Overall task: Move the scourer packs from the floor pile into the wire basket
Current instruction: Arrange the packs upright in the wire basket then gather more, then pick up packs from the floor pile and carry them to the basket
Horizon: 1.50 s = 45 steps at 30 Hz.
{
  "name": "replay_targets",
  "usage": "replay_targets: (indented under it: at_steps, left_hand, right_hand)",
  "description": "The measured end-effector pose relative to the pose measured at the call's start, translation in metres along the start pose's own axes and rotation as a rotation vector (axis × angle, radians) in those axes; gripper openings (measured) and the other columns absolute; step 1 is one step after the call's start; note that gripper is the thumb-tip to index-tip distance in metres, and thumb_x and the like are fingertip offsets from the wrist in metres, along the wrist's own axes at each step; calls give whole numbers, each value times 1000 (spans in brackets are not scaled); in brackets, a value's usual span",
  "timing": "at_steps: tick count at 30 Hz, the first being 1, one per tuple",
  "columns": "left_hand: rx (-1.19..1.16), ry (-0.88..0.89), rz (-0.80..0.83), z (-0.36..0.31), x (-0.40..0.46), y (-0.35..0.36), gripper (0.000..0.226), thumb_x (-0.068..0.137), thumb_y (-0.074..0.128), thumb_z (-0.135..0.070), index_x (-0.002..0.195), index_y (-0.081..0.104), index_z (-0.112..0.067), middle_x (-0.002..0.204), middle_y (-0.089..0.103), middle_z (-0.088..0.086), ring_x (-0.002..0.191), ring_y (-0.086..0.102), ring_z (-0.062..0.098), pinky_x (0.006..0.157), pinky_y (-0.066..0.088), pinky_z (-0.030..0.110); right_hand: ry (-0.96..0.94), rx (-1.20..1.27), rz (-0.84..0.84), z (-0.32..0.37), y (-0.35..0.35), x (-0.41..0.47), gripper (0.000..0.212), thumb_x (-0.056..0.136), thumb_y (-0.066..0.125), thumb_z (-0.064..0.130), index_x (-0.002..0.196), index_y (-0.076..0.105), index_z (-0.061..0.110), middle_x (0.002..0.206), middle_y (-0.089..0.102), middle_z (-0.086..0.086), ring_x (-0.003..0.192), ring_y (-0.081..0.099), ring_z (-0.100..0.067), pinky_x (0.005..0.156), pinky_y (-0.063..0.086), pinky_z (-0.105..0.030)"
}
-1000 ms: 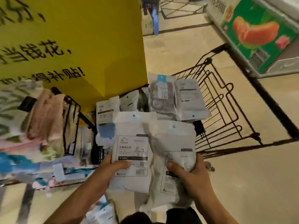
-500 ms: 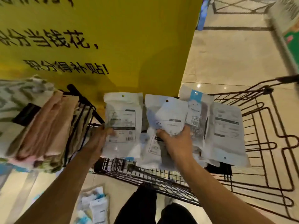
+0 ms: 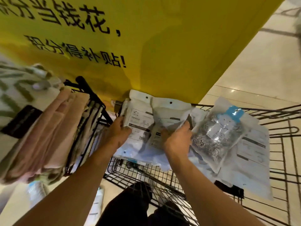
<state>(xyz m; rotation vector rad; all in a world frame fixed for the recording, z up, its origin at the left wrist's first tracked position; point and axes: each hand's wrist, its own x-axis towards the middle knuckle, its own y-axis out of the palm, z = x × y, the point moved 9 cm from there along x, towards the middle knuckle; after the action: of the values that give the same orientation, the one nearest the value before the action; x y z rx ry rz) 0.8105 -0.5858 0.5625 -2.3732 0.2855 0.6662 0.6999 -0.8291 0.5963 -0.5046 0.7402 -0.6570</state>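
**Two packs held against the basket's far end**

The left hand [image 3: 119, 134] grips a white scourer pack [image 3: 140, 118] by its left edge, fingers curled round it. The right hand [image 3: 176, 137] pinches a second white pack [image 3: 169, 115] just beside it, thumb on the front. Both packs stand upright inside the wire basket [image 3: 276, 160], tops leaning toward the yellow sign [image 3: 162, 46] beyond the fingertips.

Just right of the right hand lies a clear pack of steel scourers [image 3: 216, 134] with a blue header, resting on a flat white pack [image 3: 254, 154]. Beneath both wrists, more pale packs lie in the basket. Below the left forearm, a few packs [image 3: 97, 204] remain on the floor, so the job looks partly done.

The risk, as I judge it: the upright packs are limp and have little behind them, so letting go could see them flop forward over the wrists or slide onto the clear pack. The slick film may also slip through a loose pinch. Left of the left hand, folded cloths [image 3: 53, 136] hang on a neighbouring rack, which an elbow could brush.
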Motion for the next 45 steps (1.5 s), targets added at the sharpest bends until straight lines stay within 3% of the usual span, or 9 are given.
replay_targets:
  at_steps: [7, 12, 14, 17, 22, 27, 31, 33, 45]
  left_hand:
    - [-12, 106, 21, 2, -18, 4, 61, 94, 68, -1, 149, 49, -18, 141, 66, 7, 130, 62, 28, 73, 48, 9]
    - [19, 141, -2, -1, -31, 0, 69, 91, 70, 1, 152, 46, -20, 142, 64, 8, 126, 63, 27, 84, 52, 19]
    - [21, 142, -4, 1, -41, -5, 69, 92, 71, 0, 152, 46, -20, 141, 61, 5, 120, 59, 21, 84, 52, 20]
    - [41, 142, 39, 11, -65, -9, 66, 95, 70, -2, 154, 44, -17, 134, 53, -3, 121, 51, 15, 76, 45, 7]
    - [-12, 87, 45, 52, -140, -18, 54, 99, 70, -11, 149, 50, -18, 138, 57, 4, 126, 56, 21, 86, 51, 27]
    - [-133, -73, -93, 118, -236, -18, 38, 92, 74, -25, 129, 64, -27, 113, 75, 2, 108, 71, 28, 93, 55, 39]
    - [-240, -225, -166, 192, -321, -6, 22, 86, 75, -31, 105, 71, -40, 104, 79, 0, 104, 73, 23, 95, 53, 32]
    - [-278, -334, -210, 234, -365, 0, 16, 82, 74, -39, 96, 72, -47, 98, 78, -8, 97, 72, 16, 95, 55, 35]
    - [-574, -571, -379, 409, -539, -26, 21, 99, 64, -22, 114, 70, -34, 114, 74, -10, 106, 69, 12, 100, 56, 38]
  right_hand:
    - [-145, -89, 19, -2, -8, -15, 89, 86, 68, 9, 163, 22, 6, 157, 37, -20, 144, 39, -41, 120, 40, -53]
    - [-241, -89, 86, -8, -17, -24, 79, 92, 76, 29, 159, 37, 13, 156, 43, -15, 142, 45, -33, 120, 41, -47]
    - [-259, -50, 150, -13, -23, -30, 72, 93, 77, 34, 154, 41, 20, 145, 54, -8, 129, 58, -25, 110, 53, -45]
    - [-275, -27, 268, -28, -34, -43, 49, 98, 72, 30, 141, 50, 24, 116, 67, 6, 94, 66, -2, 76, 54, -13]
    - [-339, -154, 508, -58, -37, -73, 19, 99, 70, 37, 115, 68, 27, 97, 72, 10, 78, 69, -7, 54, 46, -7]
    - [-377, -186, 674, -92, -22, -113, 6, 94, 74, 37, 94, 72, 32, 89, 77, 6, 86, 76, -21, 78, 58, -32]
    - [-450, -274, 792, -117, -2, -158, 4, 97, 73, 28, 93, 75, 28, 89, 76, 8, 71, 70, 2, 68, 52, -12]
    - [-448, -333, 854, -139, 9, -178, 6, 98, 72, 24, 92, 74, 26, 90, 76, -1, 71, 71, -7, 66, 55, -20]
    - [-332, -619, 936, -219, 95, -294, 5, 101, 69, 22, 99, 74, 21, 91, 80, -4, 73, 76, -21, 64, 52, -31]
